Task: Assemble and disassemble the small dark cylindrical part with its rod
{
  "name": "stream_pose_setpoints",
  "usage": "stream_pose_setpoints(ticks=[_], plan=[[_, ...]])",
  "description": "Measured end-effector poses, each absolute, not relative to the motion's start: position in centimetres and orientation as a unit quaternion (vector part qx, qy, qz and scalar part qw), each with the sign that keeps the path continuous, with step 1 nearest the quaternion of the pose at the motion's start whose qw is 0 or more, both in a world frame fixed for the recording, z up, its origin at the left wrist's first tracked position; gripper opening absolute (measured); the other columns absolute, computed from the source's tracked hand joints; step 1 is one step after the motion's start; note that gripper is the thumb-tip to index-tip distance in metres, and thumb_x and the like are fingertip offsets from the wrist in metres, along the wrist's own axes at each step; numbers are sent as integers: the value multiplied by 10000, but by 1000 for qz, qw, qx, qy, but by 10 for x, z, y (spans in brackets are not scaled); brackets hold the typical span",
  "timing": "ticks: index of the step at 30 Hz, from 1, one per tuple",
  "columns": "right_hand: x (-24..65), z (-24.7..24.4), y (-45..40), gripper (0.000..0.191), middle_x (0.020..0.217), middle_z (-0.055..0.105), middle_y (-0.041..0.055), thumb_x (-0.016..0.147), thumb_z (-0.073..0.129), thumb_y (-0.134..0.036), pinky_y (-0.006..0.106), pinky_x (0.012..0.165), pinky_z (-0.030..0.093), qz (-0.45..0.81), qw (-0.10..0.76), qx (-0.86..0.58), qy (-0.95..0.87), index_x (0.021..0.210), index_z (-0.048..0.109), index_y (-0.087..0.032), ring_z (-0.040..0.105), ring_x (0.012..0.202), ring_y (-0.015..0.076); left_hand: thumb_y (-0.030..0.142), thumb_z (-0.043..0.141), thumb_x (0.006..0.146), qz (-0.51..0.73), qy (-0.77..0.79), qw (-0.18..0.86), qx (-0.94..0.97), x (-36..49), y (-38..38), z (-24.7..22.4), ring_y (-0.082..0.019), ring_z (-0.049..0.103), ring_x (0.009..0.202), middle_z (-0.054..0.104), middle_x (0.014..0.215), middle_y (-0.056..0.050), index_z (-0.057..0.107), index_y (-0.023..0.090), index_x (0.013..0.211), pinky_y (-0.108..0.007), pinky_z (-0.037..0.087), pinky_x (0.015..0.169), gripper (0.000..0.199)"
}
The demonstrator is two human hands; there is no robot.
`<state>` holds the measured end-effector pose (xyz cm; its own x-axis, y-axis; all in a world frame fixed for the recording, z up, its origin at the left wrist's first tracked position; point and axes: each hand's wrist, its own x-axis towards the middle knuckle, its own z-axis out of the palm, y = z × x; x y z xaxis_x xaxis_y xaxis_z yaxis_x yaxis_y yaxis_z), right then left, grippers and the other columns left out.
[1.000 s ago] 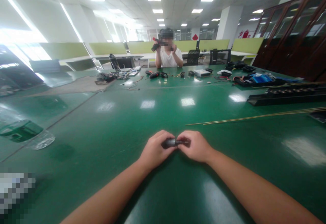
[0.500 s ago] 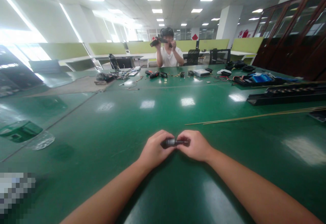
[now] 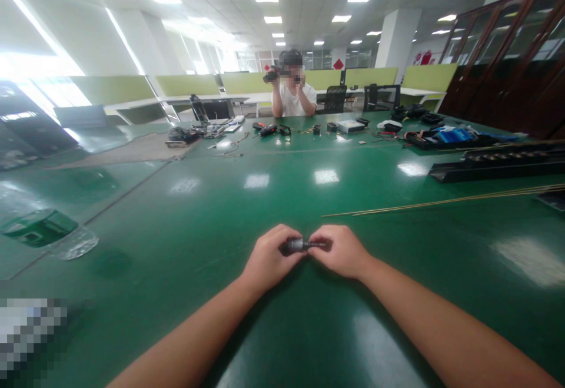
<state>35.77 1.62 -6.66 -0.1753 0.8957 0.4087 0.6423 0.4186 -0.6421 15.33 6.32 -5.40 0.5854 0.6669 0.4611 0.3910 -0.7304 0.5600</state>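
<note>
My left hand (image 3: 267, 258) is closed round a small dark grey metal cylinder (image 3: 295, 245), whose left end is hidden in the fingers. Out of the cylinder's right side runs a thin, dark, ridged shaft (image 3: 316, 245). My right hand (image 3: 342, 251) pinches this shaft between thumb and fingers, covering part of it. Both hands are close together, low over the green table (image 3: 220, 211). Cylinder and shaft lie roughly level, in line with each other; their exact kind is too small to make out.
Thin brass-coloured rods (image 3: 424, 204) lie ahead to the right, near a black rail (image 3: 498, 167). A clear bottle with a green label (image 3: 42, 228) lies at left. Tools and parts (image 3: 267, 131) line the far side, where a person (image 3: 293, 99) sits holding a dark device.
My right hand has shifted very slightly right, with a little more of the joint between cylinder and shaft showing. The person opposite has turned the dark device somewhat.
</note>
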Motion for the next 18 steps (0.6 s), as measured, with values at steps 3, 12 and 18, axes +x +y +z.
stream_pose_setpoints(ticks=[3, 12, 18], plan=[[358, -67, 16, 77, 790, 703, 18, 791, 695, -218, 252, 659, 435, 163, 385, -516, -747, 848, 740, -192, 612, 696, 148, 214, 742, 792, 336, 310, 203, 866, 153, 63, -54, -155, 604, 835, 656, 903, -13, 654, 208, 936, -270, 467, 760, 169], [358, -67, 15, 79, 799, 708, 15, 799, 694, -222, 252, 675, 444, 159, 385, -520, -745, 859, 739, -197, 621, 706, 146, 201, 747, 783, 338, 315, 200, 864, 153, 64, -54, -149, 599, 835, 653, 903, -7, 653, 211, 933, -266, 464, 754, 177], [359, -67, 16, 77, 790, 705, 21, 795, 699, -223, 254, 678, 442, 157, 383, -524, -744, 854, 740, -194, 621, 706, 149, 201, 749, 777, 345, 318, 199, 860, 152, 66, -54, -155, 598, 829, 654, 895, -11, 654, 209, 924, -271, 464, 748, 175]])
